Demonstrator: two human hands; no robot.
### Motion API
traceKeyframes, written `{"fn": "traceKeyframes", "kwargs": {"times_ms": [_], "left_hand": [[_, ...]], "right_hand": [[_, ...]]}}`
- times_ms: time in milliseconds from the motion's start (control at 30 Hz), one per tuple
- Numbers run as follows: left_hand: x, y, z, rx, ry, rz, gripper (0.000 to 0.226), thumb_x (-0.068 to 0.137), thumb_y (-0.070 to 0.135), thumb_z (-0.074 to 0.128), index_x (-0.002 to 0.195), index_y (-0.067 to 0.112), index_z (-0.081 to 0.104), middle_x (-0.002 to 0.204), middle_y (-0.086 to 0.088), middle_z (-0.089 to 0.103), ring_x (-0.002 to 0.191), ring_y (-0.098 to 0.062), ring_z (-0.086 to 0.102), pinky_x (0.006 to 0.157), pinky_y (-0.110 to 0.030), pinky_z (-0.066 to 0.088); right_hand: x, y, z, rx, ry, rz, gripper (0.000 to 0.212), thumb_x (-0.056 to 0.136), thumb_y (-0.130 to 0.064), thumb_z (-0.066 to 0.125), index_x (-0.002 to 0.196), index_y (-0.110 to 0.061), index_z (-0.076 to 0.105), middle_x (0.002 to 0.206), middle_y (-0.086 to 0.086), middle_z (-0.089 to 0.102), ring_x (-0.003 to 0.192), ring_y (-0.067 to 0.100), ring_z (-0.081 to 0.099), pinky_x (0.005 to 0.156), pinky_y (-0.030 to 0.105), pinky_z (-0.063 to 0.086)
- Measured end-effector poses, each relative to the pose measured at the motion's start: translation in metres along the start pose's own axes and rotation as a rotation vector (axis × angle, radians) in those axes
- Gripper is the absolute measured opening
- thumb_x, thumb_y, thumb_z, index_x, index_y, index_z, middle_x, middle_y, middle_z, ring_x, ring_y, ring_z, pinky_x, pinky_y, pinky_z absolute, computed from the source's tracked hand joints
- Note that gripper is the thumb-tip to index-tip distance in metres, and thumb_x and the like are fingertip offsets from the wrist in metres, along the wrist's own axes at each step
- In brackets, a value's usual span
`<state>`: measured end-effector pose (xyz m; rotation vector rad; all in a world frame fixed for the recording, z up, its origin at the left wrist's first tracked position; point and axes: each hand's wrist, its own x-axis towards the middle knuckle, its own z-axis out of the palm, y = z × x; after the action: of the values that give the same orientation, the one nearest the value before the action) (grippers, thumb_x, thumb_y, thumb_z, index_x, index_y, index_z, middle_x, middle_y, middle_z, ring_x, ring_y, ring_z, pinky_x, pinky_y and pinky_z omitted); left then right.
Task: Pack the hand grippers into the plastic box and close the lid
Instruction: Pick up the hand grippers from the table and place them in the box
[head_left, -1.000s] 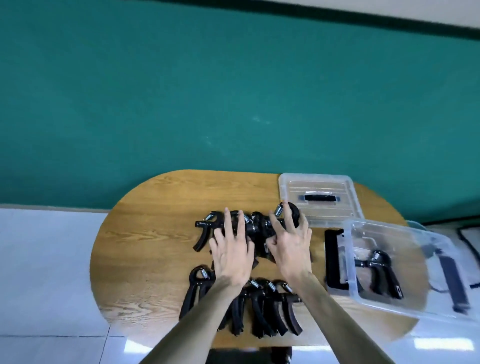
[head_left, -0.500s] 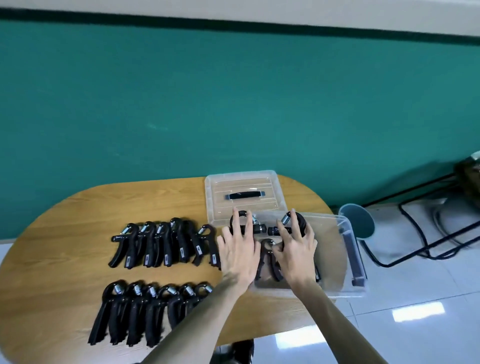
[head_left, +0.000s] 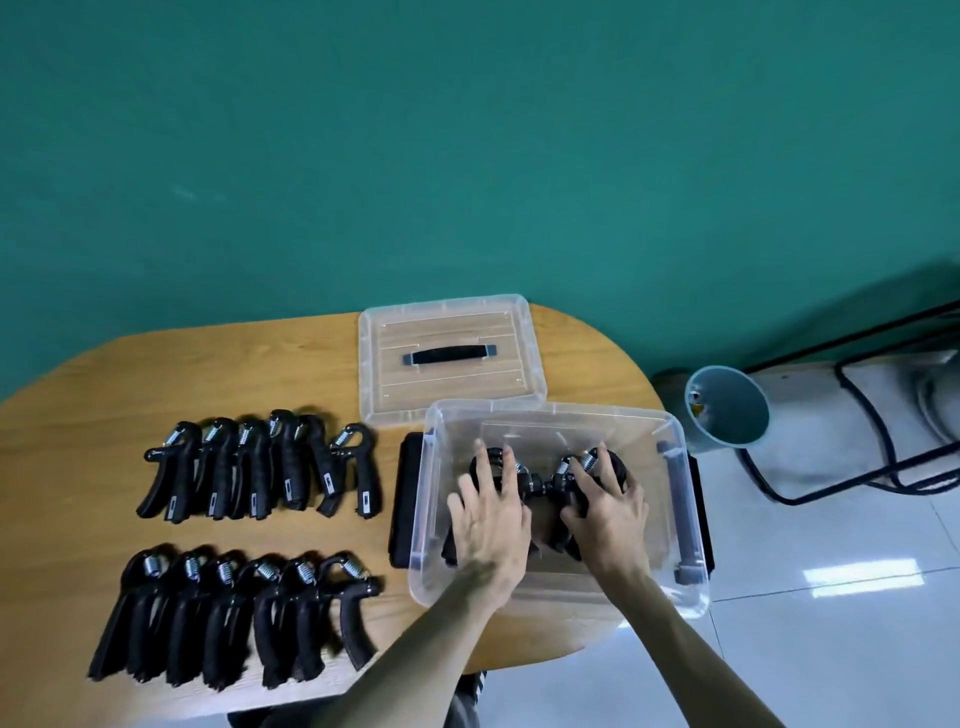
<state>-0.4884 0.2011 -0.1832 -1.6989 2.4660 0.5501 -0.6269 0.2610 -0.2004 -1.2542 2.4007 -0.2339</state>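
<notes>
The clear plastic box (head_left: 680, 499) stands open at the table's right end. Both hands reach down into it. My left hand (head_left: 491, 514) and my right hand (head_left: 605, 506) lie on a bunch of black hand grippers (head_left: 540, 483) with silver springs, pressed low in the box; my fingers are curled over them. The clear lid (head_left: 452, 358) with a black handle lies flat on the table just behind the box. Two rows of black hand grippers rest to the left: a far row (head_left: 260, 467) and a near row (head_left: 234, 618).
The wooden oval table (head_left: 78, 395) backs onto a green wall. A black flat object (head_left: 402, 499) lies under the box's left side. On the white tiled floor to the right stand a blue-grey bucket (head_left: 727, 405) and black cables (head_left: 857, 457).
Both hands carried a bunch of hand grippers from the far row to the right and down into the box. The view swung right with them.
</notes>
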Motion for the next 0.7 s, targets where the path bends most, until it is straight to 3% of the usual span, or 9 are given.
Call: {"fn": "traceKeyframes", "kwargs": {"times_ms": [300, 467, 633, 700], "left_hand": [[0.033, -0.01, 0.058, 0.071, -0.107, -0.058, 0.074, 0.1, 0.024, 0.046, 0.159, 0.021, 0.003, 0.166, -0.019, -0.003, 0.115, -0.03, 0.041, 0.091, -0.044, 0.036], [0.04, -0.014, 0.082, 0.066, -0.101, -0.06, 0.09, 0.087, 0.016, 0.065, 0.159, 0.022, 0.011, 0.164, -0.02, 0.014, 0.105, -0.029, 0.049, 0.081, -0.044, 0.042], [0.042, -0.017, 0.091, 0.095, -0.139, -0.031, 0.102, 0.085, -0.001, 0.055, 0.157, 0.025, -0.013, 0.166, -0.018, 0.003, 0.111, -0.031, 0.046, 0.084, -0.044, 0.044], [0.042, -0.016, 0.091, 0.073, -0.137, -0.037, 0.105, 0.083, -0.001, 0.057, 0.155, 0.026, -0.014, 0.166, -0.018, 0.007, 0.108, -0.03, 0.048, 0.081, -0.044, 0.045]], "right_hand": [[0.038, 0.026, 0.055, -0.01, -0.173, -0.136, 0.066, 0.077, -0.033, 0.054, 0.143, -0.027, 0.051, 0.164, 0.008, 0.022, 0.14, 0.047, 0.023, 0.108, 0.062, 0.033], [0.043, 0.033, 0.063, -0.051, -0.225, -0.185, 0.065, 0.087, -0.017, 0.063, 0.148, -0.025, 0.045, 0.166, 0.01, 0.014, 0.14, 0.047, 0.017, 0.109, 0.062, 0.03], [0.042, 0.035, 0.066, -0.061, -0.2, -0.225, 0.06, 0.09, -0.008, 0.06, 0.147, -0.018, 0.045, 0.164, 0.014, 0.018, 0.137, 0.052, 0.026, 0.099, 0.064, 0.044], [0.043, 0.036, 0.067, -0.102, -0.191, -0.245, 0.064, 0.088, -0.005, 0.062, 0.147, -0.018, 0.045, 0.163, 0.014, 0.016, 0.137, 0.052, 0.028, 0.099, 0.062, 0.046]]}}
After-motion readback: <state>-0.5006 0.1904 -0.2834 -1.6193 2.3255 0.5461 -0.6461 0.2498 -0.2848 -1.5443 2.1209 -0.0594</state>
